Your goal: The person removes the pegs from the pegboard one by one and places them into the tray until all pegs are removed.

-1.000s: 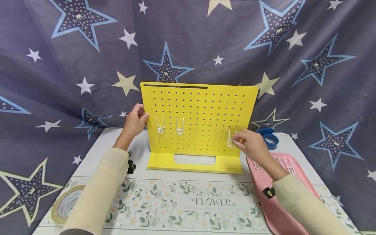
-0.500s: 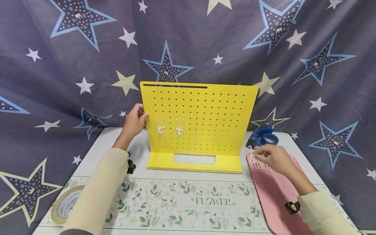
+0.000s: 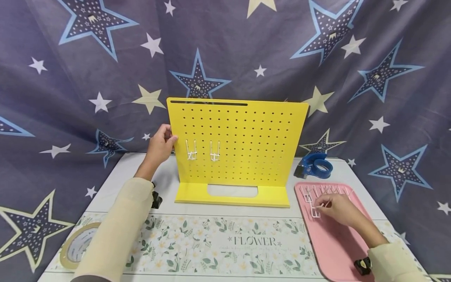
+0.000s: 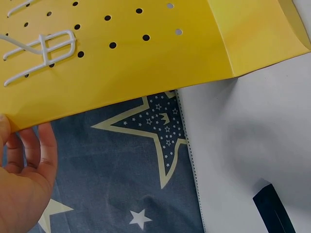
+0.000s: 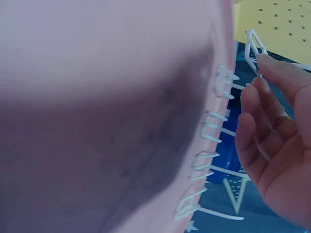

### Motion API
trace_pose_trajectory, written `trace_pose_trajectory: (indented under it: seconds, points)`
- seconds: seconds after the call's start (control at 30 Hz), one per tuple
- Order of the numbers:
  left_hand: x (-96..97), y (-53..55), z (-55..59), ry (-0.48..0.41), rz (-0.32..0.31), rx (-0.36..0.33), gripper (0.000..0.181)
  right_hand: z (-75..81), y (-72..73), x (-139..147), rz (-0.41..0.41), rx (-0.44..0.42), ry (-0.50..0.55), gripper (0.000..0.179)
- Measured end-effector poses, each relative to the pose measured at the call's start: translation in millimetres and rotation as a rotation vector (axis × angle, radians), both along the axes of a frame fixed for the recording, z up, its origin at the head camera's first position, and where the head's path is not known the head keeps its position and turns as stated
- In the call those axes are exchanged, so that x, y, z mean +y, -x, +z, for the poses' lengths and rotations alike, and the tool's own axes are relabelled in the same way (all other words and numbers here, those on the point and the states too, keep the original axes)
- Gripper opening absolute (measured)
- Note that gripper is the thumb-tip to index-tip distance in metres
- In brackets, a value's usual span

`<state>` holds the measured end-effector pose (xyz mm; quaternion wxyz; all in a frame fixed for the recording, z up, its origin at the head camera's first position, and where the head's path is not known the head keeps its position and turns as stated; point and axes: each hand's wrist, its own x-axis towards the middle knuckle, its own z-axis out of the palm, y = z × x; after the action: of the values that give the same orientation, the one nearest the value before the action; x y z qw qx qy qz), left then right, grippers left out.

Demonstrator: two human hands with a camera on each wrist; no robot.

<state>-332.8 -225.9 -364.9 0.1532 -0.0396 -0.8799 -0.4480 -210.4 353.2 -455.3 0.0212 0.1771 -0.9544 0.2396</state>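
Note:
A yellow pegboard [image 3: 243, 137] stands upright on its base. My left hand [image 3: 158, 147] grips its left edge, and in the left wrist view the fingers [image 4: 47, 150] go behind the board. Two white wire hooks, a left one [image 3: 191, 152] and a right one [image 3: 215, 152], hang side by side on its left half. Over the pink tray [image 3: 338, 250], my right hand [image 3: 340, 209] pinches another white pegboard hook [image 5: 250, 51] between thumb and fingertips. Several more hooks [image 5: 211, 127] lie in a row along the tray's far end, partly behind the right hand in the head view.
A blue tape dispenser [image 3: 313, 166] sits behind the tray, right of the board. At the front left lies a large tape roll [image 3: 68, 250], partly covered by the left sleeve. A star-patterned curtain [image 3: 246, 47] hangs behind the white table [image 3: 155, 207].
My right hand has moved from the board's right side to the tray with a hook, now lower and nearer to me. The left hand stays on the board's edge.

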Motion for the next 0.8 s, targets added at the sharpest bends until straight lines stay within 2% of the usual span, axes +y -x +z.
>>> trace_pose_trajectory:
  seconds: [0.33,0.53,0.8]
  points:
    - [0.3,0.1,0.8,0.000,0.001,-0.002,0.022,-15.1,-1.3,3,0.026,-0.003,-0.010,0.015]
    - [0.4,0.9,0.2,-0.004,0.002,-0.005,0.022,-19.2,-1.7,1,0.023,-0.058,0.032,0.013]
    - [-0.2,1.6,0.0,-0.005,0.000,0.002,0.022,-20.5,-1.6,0,0.026,-0.077,0.027,0.013]
